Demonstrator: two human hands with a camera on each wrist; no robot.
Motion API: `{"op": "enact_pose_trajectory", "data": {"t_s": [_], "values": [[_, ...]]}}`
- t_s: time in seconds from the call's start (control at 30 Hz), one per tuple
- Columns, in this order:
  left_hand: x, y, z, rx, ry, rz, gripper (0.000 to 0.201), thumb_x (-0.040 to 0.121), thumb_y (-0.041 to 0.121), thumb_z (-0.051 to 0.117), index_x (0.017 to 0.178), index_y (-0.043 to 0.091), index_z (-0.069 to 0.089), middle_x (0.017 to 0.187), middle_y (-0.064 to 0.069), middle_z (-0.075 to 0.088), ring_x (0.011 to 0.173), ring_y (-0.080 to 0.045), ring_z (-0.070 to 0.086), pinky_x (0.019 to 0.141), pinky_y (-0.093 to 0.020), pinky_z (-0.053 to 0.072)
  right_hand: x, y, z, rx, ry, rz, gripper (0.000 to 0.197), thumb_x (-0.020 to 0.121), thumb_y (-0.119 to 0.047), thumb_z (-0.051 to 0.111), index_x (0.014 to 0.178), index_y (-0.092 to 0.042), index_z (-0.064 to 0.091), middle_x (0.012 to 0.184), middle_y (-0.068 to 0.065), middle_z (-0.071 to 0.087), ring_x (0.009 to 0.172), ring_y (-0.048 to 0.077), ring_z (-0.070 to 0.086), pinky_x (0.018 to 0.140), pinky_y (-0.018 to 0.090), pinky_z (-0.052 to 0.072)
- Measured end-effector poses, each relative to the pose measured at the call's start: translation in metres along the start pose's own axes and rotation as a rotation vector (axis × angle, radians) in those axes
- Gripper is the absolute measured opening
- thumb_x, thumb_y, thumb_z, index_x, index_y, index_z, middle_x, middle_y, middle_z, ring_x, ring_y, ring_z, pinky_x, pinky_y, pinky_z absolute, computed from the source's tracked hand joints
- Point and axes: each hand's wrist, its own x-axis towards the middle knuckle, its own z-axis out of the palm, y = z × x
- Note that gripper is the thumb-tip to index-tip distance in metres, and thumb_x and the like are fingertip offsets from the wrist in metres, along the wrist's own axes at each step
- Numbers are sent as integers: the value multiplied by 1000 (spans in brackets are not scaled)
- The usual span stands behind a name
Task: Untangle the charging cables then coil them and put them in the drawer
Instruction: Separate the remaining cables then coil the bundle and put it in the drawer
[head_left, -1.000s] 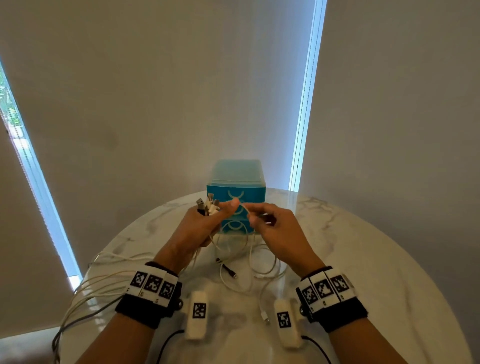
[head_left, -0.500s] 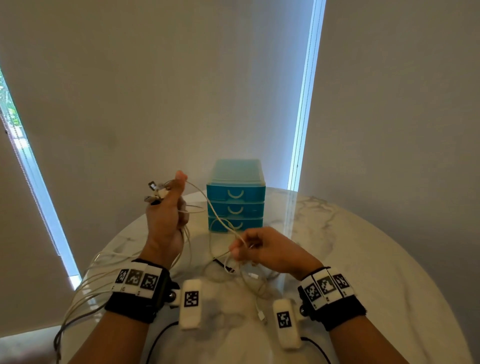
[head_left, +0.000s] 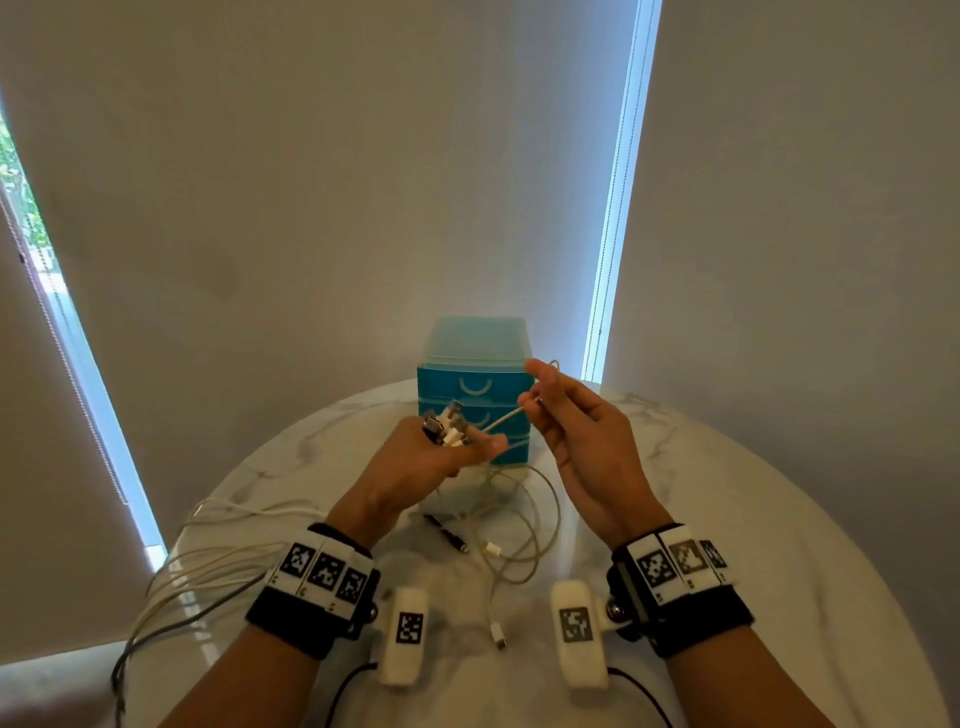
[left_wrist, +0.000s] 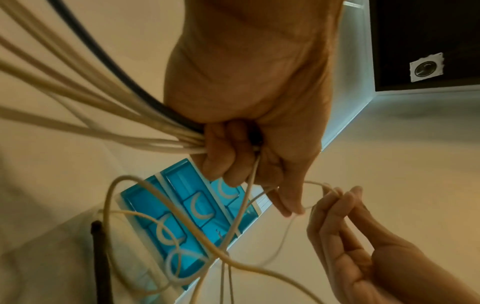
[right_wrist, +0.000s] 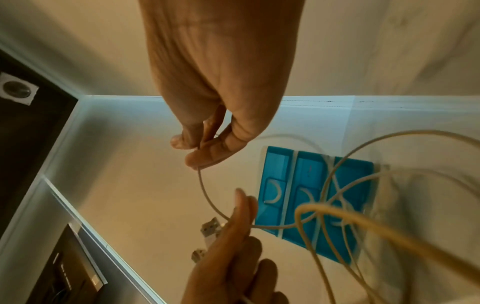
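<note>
The left hand (head_left: 415, 457) is clenching the bundled plug ends (head_left: 448, 423) while the right hand (head_left: 576, 431), just beside and higher, is pinching one white cable (head_left: 501, 418) running up-right from that grip.

The drawers (head_left: 475, 387) stand at the far middle of the surface (head_left: 779, 519). Before them, both hands are raised: the left hand (head_left: 415, 462) to the left with a bunch of plugs (head_left: 447, 423) atop it, the right hand (head_left: 582, 441) to the right. One cable (head_left: 504, 418) runs between the two. Loose cables (head_left: 519, 530) lie on the surface below the hands; more cables (head_left: 208, 551) trail off its left edge.
</note>
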Motion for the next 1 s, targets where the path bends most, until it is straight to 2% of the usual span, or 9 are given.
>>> {"op": "enact_pose_trajectory", "data": {"t_s": [0.07, 0.17, 0.23, 0.3, 0.43, 0.6, 0.7, 0.83, 1.0], "values": [[0, 1, -5, -136, 88, 46, 20, 93, 33, 82, 107, 19, 82, 77, 12, 78, 66, 0, 69, 52, -9, 45, 0, 6, -1, 6, -44, 34, 33, 100, -30, 69, 127, -11, 77, 109, 7, 79, 103, 16, 76, 98, 31, 62], [5, -1, -17, -334, 212, 35, 23, 94, 35, 80, 102, 13, 78, 56, 14, 52, 47, -7, 39, 43, -20, 27, -1, 27, -10, -350, -199, 184, 30, 97, -31, 78, 123, -15, 76, 114, 7, 80, 106, 22, 78, 97, 36, 64], [10, -5, -26, -472, 271, 47, 21, 95, 35, 79, 101, 15, 76, 58, 8, 40, 51, -11, 26, 45, -25, 19, -2, 41, -18, -734, -349, 332, 23, 98, -34, 79, 115, -18, 77, 103, 4, 81, 94, 19, 79, 91, 32, 65], [12, -8, -34, -610, 299, 56, 18, 99, 35, 73, 98, 17, 77, 60, 6, 34, 49, -8, 25, 44, -24, 18, -1, 48, -22, -911, -362, 428, 20, 98, -34, 79, 108, -16, 77, 89, 3, 80, 75, 12, 73, 85, 32, 65], [12, -4, -42, -764, 229, 59, 21, 100, 37, 68, 89, 23, 79, 63, 5, 25, 49, -7, 20, 47, -26, 12, -1, 41, -15, -817, -214, 224, 28, 97, -36, 80, 120, -20, 75, 96, 4, 77, 71, 7, 70, 72, 23, 62], [7, 2, -32, -754, 122, 66, 18, 100, 33, 65, 90, 26, 79, 60, 7, 28, 49, -6, 19, 47, -26, 12, -9, 54, 2, -901, -377, 196, 10, 98, -38, 78, 103, -29, 78, 83, -1, 75, 64, 6, 67, 65, 23, 58], [11, -3, -33, -724, 187, 49, 15, 101, 28, 69, 108, 20, 79, 60, 6, 29, 48, -6, 20, 43, -23, 14, -5, 47, 0, -772, -126, 71, 12, 104, -30, 71, 102, -20, 78, 83, -1, 79, 71, 11, 76, 67, 29, 61], [13, -7, -32, -509, 203, 15, 31, 92, 27, 81, 121, 16, 80, 60, 5, 36, 50, -9, 23, 43, -23, 18, 7, 15, -14, -443, 287, -193, 8, 103, -22, 73, 107, -17, 76, 91, 1, 83, 84, 14, 80, 63, 23, 58], [5, -6, -15, -241, 32, -13, 22, 91, 26, 84, 113, 21, 83, 53, 14, 50, 45, -6, 36, 43, -17, 29, 4, 11, -7, -275, 224, -185, 23, 106, -25, 69, 117, -5, 74, 100, 7, 82, 91, 22, 80, 61, 23, 57]]}}
